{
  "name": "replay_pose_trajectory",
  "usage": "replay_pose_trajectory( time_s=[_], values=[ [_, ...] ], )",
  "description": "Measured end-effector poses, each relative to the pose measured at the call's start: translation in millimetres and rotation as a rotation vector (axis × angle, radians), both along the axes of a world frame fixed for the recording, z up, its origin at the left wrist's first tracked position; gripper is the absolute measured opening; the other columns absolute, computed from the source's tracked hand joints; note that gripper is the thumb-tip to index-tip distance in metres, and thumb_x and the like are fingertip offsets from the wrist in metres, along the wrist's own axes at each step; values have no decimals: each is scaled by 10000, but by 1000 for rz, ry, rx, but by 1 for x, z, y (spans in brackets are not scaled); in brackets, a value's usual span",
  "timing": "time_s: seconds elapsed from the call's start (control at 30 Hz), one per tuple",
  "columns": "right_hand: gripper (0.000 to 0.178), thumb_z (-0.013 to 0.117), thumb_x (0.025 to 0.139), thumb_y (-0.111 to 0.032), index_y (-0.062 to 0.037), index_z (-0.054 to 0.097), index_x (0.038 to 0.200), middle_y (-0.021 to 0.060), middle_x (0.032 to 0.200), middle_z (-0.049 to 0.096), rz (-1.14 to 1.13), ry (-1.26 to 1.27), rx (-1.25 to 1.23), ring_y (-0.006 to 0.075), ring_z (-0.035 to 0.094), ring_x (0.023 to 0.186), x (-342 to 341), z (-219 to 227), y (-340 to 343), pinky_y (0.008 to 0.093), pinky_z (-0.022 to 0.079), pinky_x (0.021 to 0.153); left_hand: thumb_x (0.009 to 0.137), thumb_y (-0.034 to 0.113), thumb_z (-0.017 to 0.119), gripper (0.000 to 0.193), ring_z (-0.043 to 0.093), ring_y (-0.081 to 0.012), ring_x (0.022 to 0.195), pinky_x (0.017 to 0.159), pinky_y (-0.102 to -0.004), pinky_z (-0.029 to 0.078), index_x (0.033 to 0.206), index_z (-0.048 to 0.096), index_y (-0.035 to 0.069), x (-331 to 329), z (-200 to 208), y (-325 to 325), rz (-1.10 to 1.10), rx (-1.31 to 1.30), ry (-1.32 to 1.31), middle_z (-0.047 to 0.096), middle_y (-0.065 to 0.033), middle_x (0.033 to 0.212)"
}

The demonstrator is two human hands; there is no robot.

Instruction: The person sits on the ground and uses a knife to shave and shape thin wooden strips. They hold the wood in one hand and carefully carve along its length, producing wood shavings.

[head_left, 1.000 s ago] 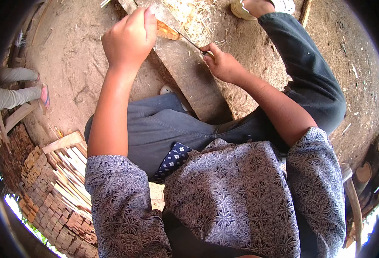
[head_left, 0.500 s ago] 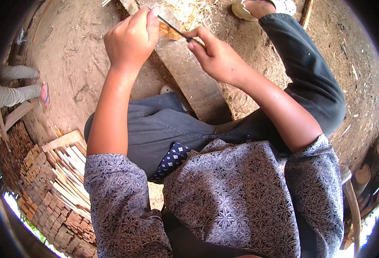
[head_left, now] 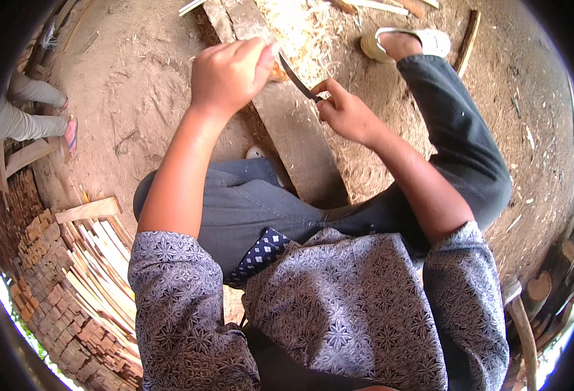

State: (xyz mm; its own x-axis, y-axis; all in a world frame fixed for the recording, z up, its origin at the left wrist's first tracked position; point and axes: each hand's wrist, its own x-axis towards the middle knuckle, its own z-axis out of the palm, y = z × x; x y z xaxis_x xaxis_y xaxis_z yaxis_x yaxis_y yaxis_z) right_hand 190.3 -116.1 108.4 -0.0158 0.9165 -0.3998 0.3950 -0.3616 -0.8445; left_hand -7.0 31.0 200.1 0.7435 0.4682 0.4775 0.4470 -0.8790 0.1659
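Note:
My right hand [head_left: 349, 116] is closed around the handle of a knife [head_left: 298, 81]. Its dark, slightly curved blade slants up and left over a thick plank [head_left: 300, 140]. Close to the blade's tip is my left hand [head_left: 230, 75], its fingers curled into a fist and the thumb on the blade's side. What the fist may hold is hidden. An orange-brown piece of wood [head_left: 277, 72] shows between the fist and the blade, above the plank; the rest of it is covered.
Pale wood shavings [head_left: 306, 39] lie beyond the plank. My shoe [head_left: 438, 43] rests at the upper right, near a stick [head_left: 468, 42]. Stacked wood blocks [head_left: 65, 313] and long strips [head_left: 101, 267] fill the lower left. Another person's legs [head_left: 32, 120] are at far left.
The knife has been drawn toward me and to the right, its blade now apart from my left thumb. My left hand sits slightly further right. The whole view has shifted a little.

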Motion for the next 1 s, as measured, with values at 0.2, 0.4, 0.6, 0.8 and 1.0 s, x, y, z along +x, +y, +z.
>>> replay_pose_trajectory(
  time_s=[0.2,0.4,0.6,0.8,1.0],
  values=[
    [247,583,998,-149,2,503,1177,287,774,662,0,-111,299,490,676,805,-19,70,5,552,516,716,975,244,653,227,682,-315,641,569,-423,527,830,651,70,1,0,-3,-25,-39,-32,669,-104,700],
    [246,526,1018,-186,49,498,1086,330,795,659,253,-366,185,523,671,806,-14,76,24,583,529,721,969,242,664,240,667,-300,603,553,-413,522,793,638,81,-3,-3,2,1,-10,-105,657,-94,666],
    [280,514,1003,-185,93,524,1035,353,838,676,563,-660,72,495,711,850,2,-17,30,558,561,775,962,257,677,231,682,-281,614,554,-400,538,802,656,91,13,-2,-6,-18,0,-36,676,-88,679],
    [311,524,990,-214,93,571,976,354,863,681,433,-548,46,507,701,865,-7,7,33,548,561,806,972,272,666,201,688,-300,621,551,-412,546,896,717,94,7,-5,2,44,15,-103,683,-98,687],
    [432,547,995,-329,93,642,986,336,892,686,308,-455,-6,516,674,864,5,48,40,539,527,813,974,267,665,196,686,-298,622,549,-418,545,882,710,101,9,-3,5,27,11,-96,678,-93,681]
  ],
)
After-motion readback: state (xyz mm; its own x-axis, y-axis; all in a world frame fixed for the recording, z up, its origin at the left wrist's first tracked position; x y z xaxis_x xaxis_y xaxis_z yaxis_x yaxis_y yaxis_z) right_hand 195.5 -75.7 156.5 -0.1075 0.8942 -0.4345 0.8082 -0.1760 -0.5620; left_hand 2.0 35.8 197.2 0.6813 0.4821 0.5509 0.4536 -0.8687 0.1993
